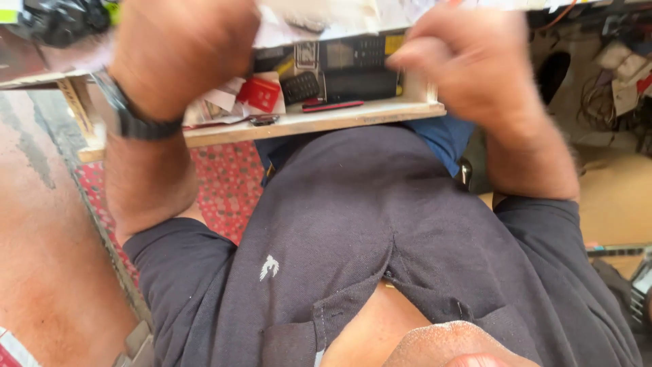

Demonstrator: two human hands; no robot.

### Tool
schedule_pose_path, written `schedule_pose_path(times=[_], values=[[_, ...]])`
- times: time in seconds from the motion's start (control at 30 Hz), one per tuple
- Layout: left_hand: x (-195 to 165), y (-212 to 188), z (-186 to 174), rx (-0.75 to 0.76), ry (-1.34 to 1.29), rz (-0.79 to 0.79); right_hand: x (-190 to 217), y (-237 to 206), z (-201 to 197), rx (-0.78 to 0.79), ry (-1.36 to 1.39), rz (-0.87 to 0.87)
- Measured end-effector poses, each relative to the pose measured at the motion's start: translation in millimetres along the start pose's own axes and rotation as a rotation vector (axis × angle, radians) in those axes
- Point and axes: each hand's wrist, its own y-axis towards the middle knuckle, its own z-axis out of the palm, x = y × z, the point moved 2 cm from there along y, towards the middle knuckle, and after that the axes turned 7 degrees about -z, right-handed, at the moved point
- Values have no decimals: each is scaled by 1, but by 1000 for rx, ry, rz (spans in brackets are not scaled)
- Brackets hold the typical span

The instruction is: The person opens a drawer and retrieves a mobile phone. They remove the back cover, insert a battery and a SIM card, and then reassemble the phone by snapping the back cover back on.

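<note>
Both hands are raised at the top of the view over an open wooden drawer (339,117). My left hand (180,54), with a black watch on the wrist, is fisted on the left end of a crumpled white sheet (319,17). My right hand (465,64) is blurred, its fingers curled at the sheet's right end. Under the sheet the drawer holds black keypad phones (356,64), a small black phone (300,87), a red packet (260,94) and a thin red and black tool (333,106).
My dark sweater (380,231) fills the lower middle. A red patterned mat (227,187) lies under the drawer at left, beside a reddish floor (41,258). Tangled cables and white boxes (618,81) sit at the right. A black bag (58,20) is at top left.
</note>
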Motion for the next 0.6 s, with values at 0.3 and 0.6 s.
schedule_pose_path(times=[0.3, 0.6], values=[[-39, 36, -50, -214, -306, 267, 26, 59, -2, -2, -6, 110], [-27, 16, -21, -267, -634, 87, 8, 52, -5, -47, 633, 79]])
